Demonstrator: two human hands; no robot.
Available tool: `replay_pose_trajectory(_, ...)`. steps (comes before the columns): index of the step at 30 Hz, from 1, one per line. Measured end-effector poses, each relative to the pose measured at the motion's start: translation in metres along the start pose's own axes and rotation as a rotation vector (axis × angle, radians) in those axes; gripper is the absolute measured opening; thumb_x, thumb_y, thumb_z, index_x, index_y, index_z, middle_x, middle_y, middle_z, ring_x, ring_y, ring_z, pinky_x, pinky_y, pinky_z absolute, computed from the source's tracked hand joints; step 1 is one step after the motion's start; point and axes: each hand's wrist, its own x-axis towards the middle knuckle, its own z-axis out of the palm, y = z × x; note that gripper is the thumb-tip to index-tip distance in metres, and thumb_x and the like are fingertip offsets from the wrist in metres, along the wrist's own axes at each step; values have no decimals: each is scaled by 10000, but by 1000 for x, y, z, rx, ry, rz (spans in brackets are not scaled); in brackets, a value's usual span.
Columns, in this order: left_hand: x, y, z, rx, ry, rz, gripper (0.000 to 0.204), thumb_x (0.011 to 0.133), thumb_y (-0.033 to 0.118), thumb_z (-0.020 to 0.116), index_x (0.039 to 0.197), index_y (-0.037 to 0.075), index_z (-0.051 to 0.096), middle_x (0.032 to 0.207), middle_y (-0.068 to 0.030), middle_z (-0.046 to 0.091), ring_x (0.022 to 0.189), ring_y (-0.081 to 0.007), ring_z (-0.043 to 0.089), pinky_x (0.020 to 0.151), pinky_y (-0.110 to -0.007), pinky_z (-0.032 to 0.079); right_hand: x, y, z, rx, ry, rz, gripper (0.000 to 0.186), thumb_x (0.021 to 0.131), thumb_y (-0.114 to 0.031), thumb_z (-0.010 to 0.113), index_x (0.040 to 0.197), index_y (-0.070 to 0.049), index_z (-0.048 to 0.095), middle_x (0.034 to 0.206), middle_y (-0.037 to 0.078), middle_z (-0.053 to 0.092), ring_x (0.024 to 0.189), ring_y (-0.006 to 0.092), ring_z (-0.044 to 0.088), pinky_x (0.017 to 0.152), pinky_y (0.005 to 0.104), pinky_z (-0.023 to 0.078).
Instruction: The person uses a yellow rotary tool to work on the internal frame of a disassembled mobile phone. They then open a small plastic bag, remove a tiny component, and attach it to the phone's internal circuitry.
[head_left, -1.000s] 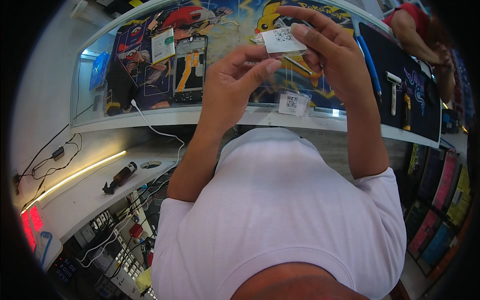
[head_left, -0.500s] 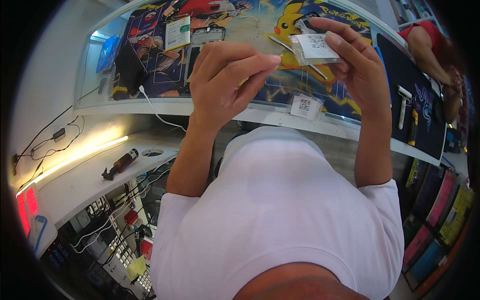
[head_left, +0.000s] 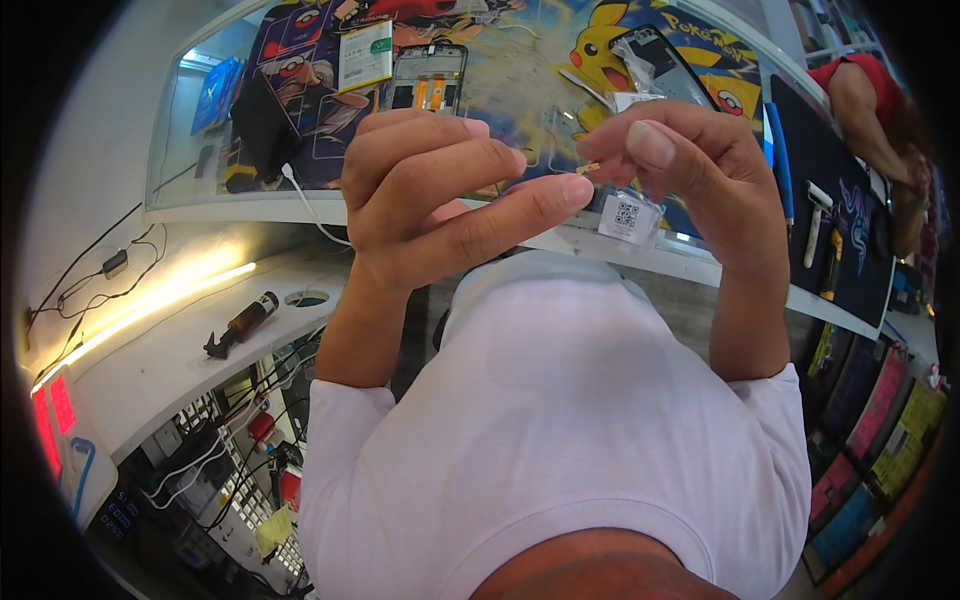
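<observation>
A small orange component point(head_left: 589, 169) sits between both sets of fingertips. My right hand point(head_left: 690, 180) has its fingers curled closed around it, though the exact grip is partly hidden. My left hand point(head_left: 435, 190) has its fingers bent and apart, one fingertip touching or very near the component. Below them on the counter lies a clear bag with a white label point(head_left: 628, 216). A second bag point(head_left: 631, 99) is behind my right hand. An opened phone housing with orange strips point(head_left: 427, 75) lies beyond my left hand.
A yellow-white battery point(head_left: 364, 55), black phone part point(head_left: 680, 78) and silver tool point(head_left: 583, 88) lie on the illustrated mat. A dark object and white cable point(head_left: 310, 205) are left. Blue and white tools point(head_left: 815, 225) lie right. Another person's arm point(head_left: 862, 120) is at the upper right.
The labelled bag has left my right fingers and lies behind them. Both hands have come lower and closer together, with the small orange component now visible between them. My left fingers have spread.
</observation>
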Motion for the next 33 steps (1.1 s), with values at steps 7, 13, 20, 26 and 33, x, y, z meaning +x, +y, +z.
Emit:
replay_pose_trajectory(7, -13, -10, -1, 20, -4, 35, 312, 740, 237, 873, 1035, 321, 819, 982, 77, 633, 933, -141, 591, 715, -277, 521, 12, 5, 21, 280, -73, 27, 231, 993, -206, 742, 1078, 9, 750, 936, 32, 739, 842, 76, 664, 759, 221, 525)
replay_pose_trajectory(13, -14, -8, -5, -168, -19, -289, 246, 790, 148, 857, 1027, 171, 795, 965, 7, 623, 887, -139, 594, 720, -273, 523, 16, 12, 31, 129, 174, -81, 223, 982, -260, 751, 1030, -42, 749, 882, 27, 740, 757, 58, 657, 613, 192, 409)
replay_pose_trajectory(20, -14, 34, 11, -864, 1, -1155, 194, 945, 156, 782, 1090, 56, 700, 1058, -30, 634, 949, -103, 558, 877, -266, 453, 14, 14, 38, 11, 285, -177, 172, 993, -129, 736, 1088, 15, 741, 950, 23, 740, 869, 67, 652, 781, 227, 523)
replay_pose_trajectory(26, -8, 44, 17, -959, 70, -1270, 148, 964, 145, 748, 1068, 57, 691, 1052, -26, 644, 966, -117, 549, 884, -271, 434, 13, 25, 42, -33, 301, -241, 166, 988, -144, 746, 1085, -9, 752, 933, 14, 739, 849, 60, 644, 747, 220, 511)
replay_pose_trajectory(33, 2, 24, 8, -483, -237, -841, 103, 906, 133, 753, 981, 83, 703, 976, -30, 661, 968, -218, 552, 873, -346, 421, 11, 29, 28, -143, 261, -267, 191, 938, -168, 794, 1093, -57, 781, 948, 1, 742, 832, 57, 632, 717, 220, 475)
